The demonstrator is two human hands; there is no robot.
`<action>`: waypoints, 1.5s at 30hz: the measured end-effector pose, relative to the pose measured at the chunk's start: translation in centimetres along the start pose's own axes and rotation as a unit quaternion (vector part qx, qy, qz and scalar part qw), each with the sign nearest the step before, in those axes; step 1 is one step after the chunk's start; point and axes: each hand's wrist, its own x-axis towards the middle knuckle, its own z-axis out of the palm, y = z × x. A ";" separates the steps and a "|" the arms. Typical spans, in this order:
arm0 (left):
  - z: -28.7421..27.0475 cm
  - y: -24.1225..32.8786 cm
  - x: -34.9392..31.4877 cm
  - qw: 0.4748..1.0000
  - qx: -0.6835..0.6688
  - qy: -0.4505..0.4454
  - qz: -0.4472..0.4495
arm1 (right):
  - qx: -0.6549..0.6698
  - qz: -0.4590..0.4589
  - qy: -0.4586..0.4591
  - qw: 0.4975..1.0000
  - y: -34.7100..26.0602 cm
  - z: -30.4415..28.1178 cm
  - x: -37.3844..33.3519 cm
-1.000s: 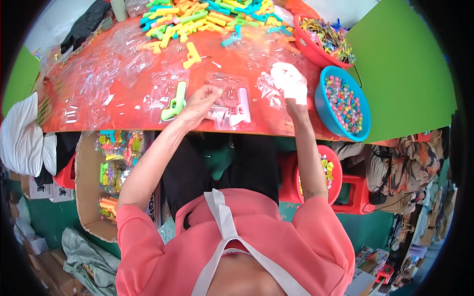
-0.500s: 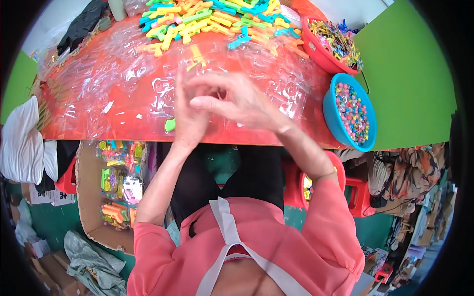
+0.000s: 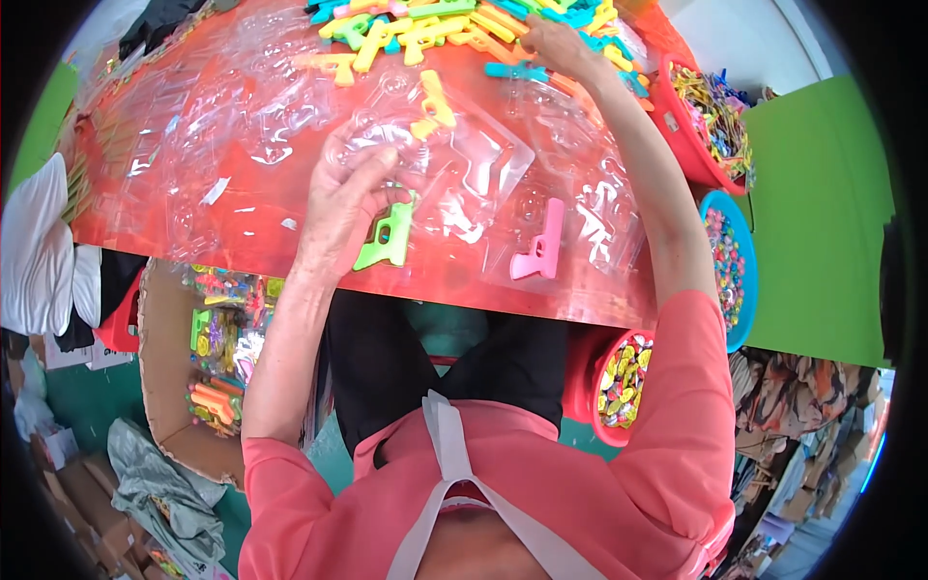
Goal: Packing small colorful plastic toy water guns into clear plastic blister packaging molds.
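Note:
My left hand point(image 3: 346, 208) is closed on the edge of a clear plastic blister tray point(image 3: 382, 133), thumb and fingers pinched together. Beside its fingers a green toy pistol point(image 3: 389, 234) lies near the table's front edge. A yellow toy pistol point(image 3: 435, 101) rests on clear plastic just beyond, and a pink toy pistol point(image 3: 539, 246) lies in clear plastic to the right. My right hand point(image 3: 568, 48) reaches to the far pile of coloured toy pistols point(image 3: 440, 34). Its fingers are bent down onto the pile; what they grip is hidden.
Clear blister trays point(image 3: 246, 126) spread over the red table point(image 3: 290, 253). On the right stand a red basin point(image 3: 691, 155) of shiny small items and a blue basin point(image 3: 744, 290) of coloured beads. Below are a red tub point(image 3: 601, 411) and a cardboard box point(image 3: 174, 406) of bagged toys.
My right hand has gone from beside the left hand, over the table's middle, out to the pile. The pink and green pistols now show plainly. The whole view has shifted slightly.

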 end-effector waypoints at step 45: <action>7.7 -5.7 -6.0 0.993 0.035 -0.092 -0.071 | 0.525 0.318 0.224 0.757 -25.2 -8.9 -23.3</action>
